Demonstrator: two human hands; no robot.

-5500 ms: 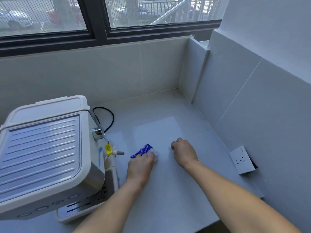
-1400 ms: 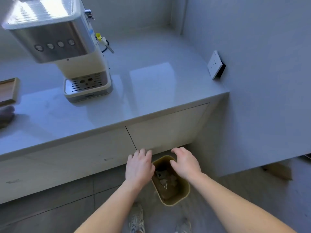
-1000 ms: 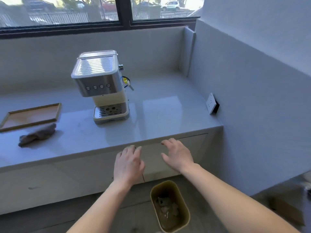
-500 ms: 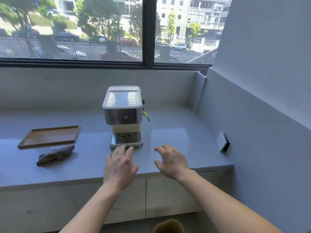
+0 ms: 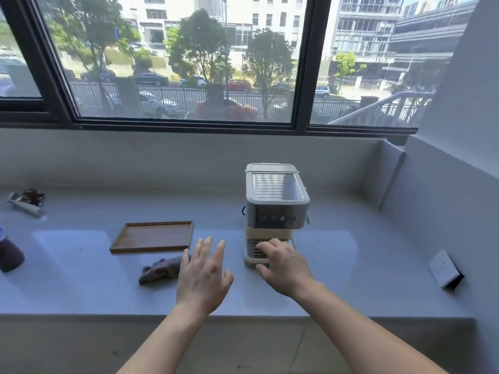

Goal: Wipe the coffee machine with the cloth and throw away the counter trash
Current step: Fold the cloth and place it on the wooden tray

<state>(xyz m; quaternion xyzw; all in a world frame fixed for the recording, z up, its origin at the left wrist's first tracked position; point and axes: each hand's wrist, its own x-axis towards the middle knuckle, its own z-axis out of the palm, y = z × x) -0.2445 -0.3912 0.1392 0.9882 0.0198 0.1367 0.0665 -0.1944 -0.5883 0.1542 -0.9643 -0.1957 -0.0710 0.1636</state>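
I see no wrapper trash left near the coffee machine (image 5: 276,209), though the blur hides small bits. The cloth (image 5: 159,269) lies left of it, ungrasped; both hands' fingers spread empty, so wiping remains.

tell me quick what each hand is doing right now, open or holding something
Left hand: open, fingers spread, holding nothing.
Right hand: open, fingers loosely curled, holding nothing.

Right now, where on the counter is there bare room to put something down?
The widest bare patch lies right of the coffee machine, out to the wall socket. Another runs left of the wooden tray, toward the dark bottle. It is crowded between tray and machine: the cloth, left hand and right hand fill it.
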